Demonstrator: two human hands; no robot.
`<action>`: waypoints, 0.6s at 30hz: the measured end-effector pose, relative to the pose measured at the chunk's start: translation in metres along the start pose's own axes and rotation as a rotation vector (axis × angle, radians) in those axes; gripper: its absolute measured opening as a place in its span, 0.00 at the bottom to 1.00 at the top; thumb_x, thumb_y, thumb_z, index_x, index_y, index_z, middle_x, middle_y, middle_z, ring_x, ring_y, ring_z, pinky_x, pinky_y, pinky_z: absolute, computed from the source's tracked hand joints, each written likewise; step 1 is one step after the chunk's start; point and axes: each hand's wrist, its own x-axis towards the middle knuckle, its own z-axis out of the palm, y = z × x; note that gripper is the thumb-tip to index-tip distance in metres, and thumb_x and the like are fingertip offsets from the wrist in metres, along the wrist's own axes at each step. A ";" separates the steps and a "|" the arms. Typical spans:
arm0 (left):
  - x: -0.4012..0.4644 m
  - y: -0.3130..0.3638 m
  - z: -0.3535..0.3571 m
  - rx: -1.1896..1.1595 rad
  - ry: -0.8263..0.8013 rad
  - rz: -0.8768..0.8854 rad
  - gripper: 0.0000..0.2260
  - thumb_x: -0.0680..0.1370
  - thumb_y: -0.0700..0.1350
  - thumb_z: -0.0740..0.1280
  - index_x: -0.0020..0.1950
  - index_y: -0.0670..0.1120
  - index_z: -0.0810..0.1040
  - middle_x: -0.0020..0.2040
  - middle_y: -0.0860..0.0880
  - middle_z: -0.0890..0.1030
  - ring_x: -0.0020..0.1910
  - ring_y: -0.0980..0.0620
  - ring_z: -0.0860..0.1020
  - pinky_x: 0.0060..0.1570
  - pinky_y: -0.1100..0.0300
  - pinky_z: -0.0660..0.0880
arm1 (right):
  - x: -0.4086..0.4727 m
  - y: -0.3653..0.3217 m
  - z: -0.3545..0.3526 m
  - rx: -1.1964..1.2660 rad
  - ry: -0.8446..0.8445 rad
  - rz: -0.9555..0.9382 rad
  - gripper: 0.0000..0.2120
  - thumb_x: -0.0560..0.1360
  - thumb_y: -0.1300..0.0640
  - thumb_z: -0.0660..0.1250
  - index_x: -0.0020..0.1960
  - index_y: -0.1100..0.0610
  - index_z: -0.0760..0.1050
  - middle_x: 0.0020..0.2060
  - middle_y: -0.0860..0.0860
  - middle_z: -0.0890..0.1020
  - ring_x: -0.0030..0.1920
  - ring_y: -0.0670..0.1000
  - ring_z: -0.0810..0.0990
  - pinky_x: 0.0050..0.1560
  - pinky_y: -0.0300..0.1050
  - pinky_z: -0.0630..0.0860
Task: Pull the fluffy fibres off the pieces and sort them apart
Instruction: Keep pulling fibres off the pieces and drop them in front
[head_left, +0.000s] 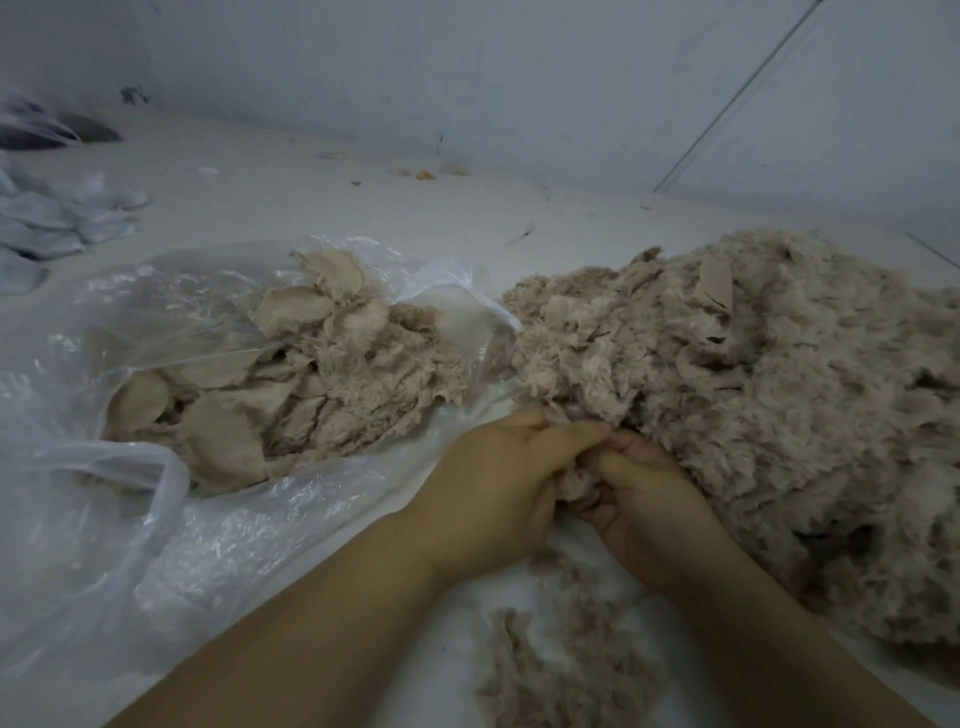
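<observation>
Two hands meet low in the middle of your head view, pressed close together at the foot of the big pile (769, 395). Your left hand (498, 483) has its fingers curled, the forefinger and thumb reaching forward to pinch a tuft (574, 486) of pale fluff. Your right hand (644, 493) curls round the same tuft from the other side, so both hands grip it and their fingertips touch. How much of the tuft is backing and how much fibre you cannot tell — the hands cover most of it.

That big pile rises to your right, a shaggy beige heap with a few smooth, flat pieces showing near its top. To your left a clear bag (156, 519) lies open on the white surface (311, 182), and inside it sit the flat pieces (223, 441), smooth-sided and mixed with some fluff toward the bag's right edge. The bag's edge touches the big pile.

Near you, below the hands and between your forearms, loose fibres (550, 660) lie in a thin scatter. Far left, crumpled white cloth (57, 218) rests on the surface — well apart from the bag. Small bits of debris dot the surface along the wall (467, 67).
</observation>
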 end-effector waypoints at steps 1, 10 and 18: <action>-0.001 0.000 0.000 -0.038 0.050 -0.061 0.22 0.72 0.40 0.55 0.61 0.41 0.80 0.42 0.45 0.82 0.40 0.45 0.80 0.35 0.50 0.78 | 0.000 -0.001 0.000 0.017 -0.010 0.010 0.09 0.72 0.57 0.66 0.42 0.60 0.83 0.36 0.57 0.80 0.35 0.48 0.76 0.35 0.39 0.71; 0.000 -0.018 0.004 0.003 0.085 -0.572 0.10 0.75 0.56 0.67 0.36 0.53 0.77 0.23 0.55 0.71 0.27 0.59 0.73 0.27 0.63 0.63 | 0.001 -0.002 0.003 0.084 0.106 0.039 0.16 0.74 0.58 0.66 0.57 0.68 0.76 0.47 0.60 0.82 0.34 0.47 0.76 0.27 0.33 0.70; 0.002 -0.020 0.017 -0.320 0.132 -0.645 0.06 0.74 0.44 0.74 0.42 0.54 0.79 0.26 0.49 0.77 0.24 0.57 0.71 0.28 0.55 0.71 | 0.000 -0.004 0.006 0.126 0.112 0.028 0.15 0.76 0.61 0.64 0.60 0.66 0.73 0.40 0.55 0.81 0.31 0.44 0.76 0.25 0.33 0.69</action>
